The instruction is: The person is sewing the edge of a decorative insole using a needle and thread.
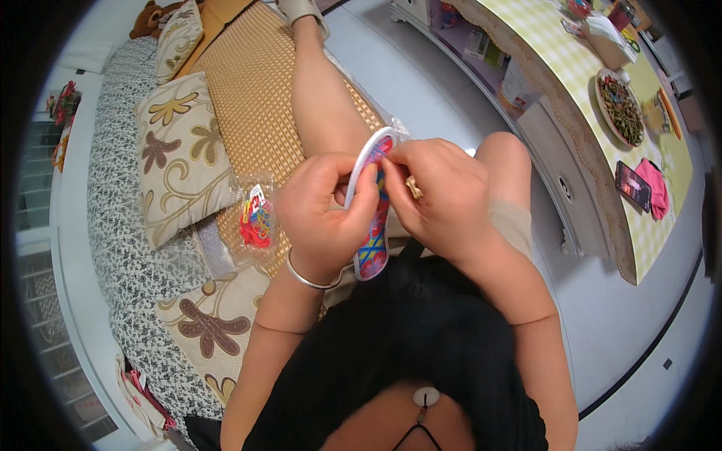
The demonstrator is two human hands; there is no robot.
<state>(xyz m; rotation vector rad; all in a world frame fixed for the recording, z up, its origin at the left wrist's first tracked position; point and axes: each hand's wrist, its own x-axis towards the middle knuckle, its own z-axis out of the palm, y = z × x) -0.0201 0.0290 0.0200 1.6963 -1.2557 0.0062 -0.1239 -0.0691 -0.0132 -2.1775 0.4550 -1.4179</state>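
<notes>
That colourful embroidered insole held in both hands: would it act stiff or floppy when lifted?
The insole looks thin and flat, so probably light and somewhat bendable. Held on edge between the left hand and right hand, it keeps its shape without drooping, suggesting moderate stiffness. Its stitched face likely grips well.

Packets, boxes and a dark screen around the sofa and table

A clear plastic packet of red and yellow bits lies on the sofa beside the floral cushion. A dark-screened phone rests on the checked tablecloth, touching a pink cloth. Boxes stand on the shelf beneath the table, and a white carton stands further along it.
</notes>
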